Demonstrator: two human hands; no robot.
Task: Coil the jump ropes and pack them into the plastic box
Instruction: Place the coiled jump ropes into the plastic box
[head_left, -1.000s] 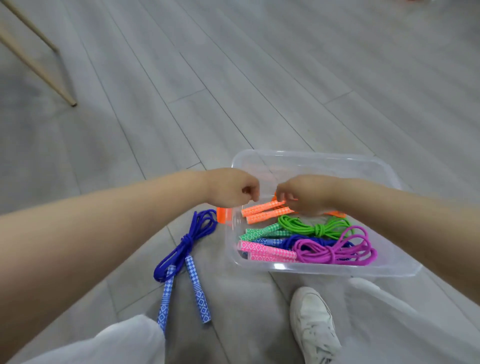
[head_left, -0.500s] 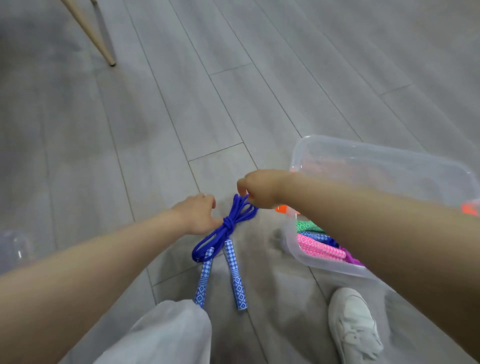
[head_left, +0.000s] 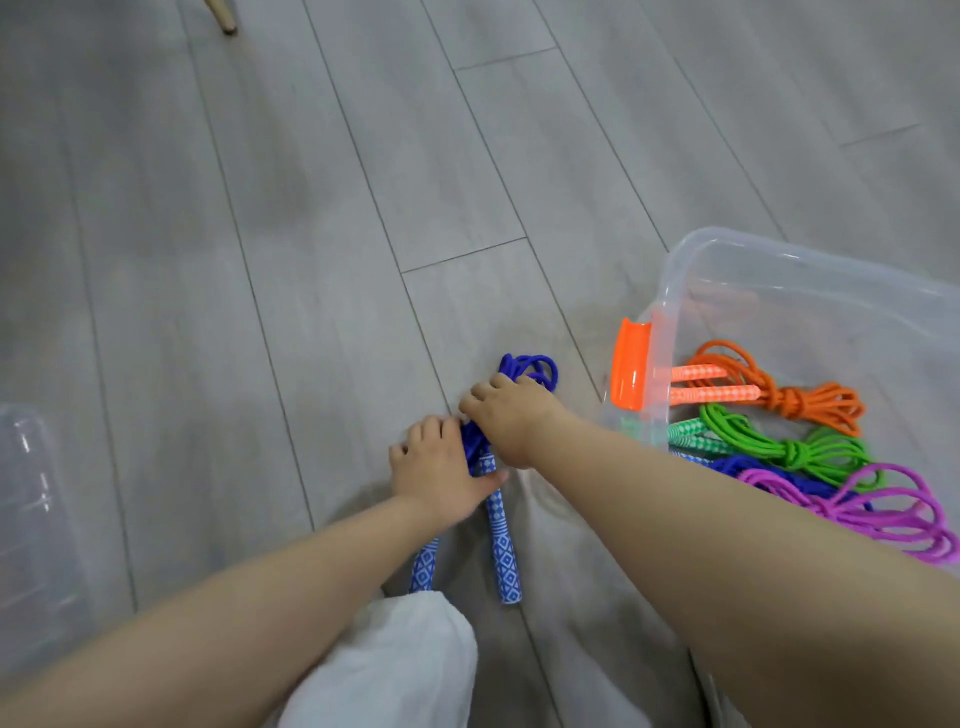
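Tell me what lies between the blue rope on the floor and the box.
In the head view, only bare floor separates the blue rope from the box; the right forearm crosses above that stretch.

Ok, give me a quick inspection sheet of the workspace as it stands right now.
Surface: grey plank floor.
Job's things: blue jump rope coiled on the floor; clear plastic box holds orange rope, green rope, purple rope, another blue one partly hidden.
Clutter: clear lid at left edge.
Grippers: left hand and right hand both on the blue rope.
Cables: nothing seen.
Surroundings: wooden leg, top.
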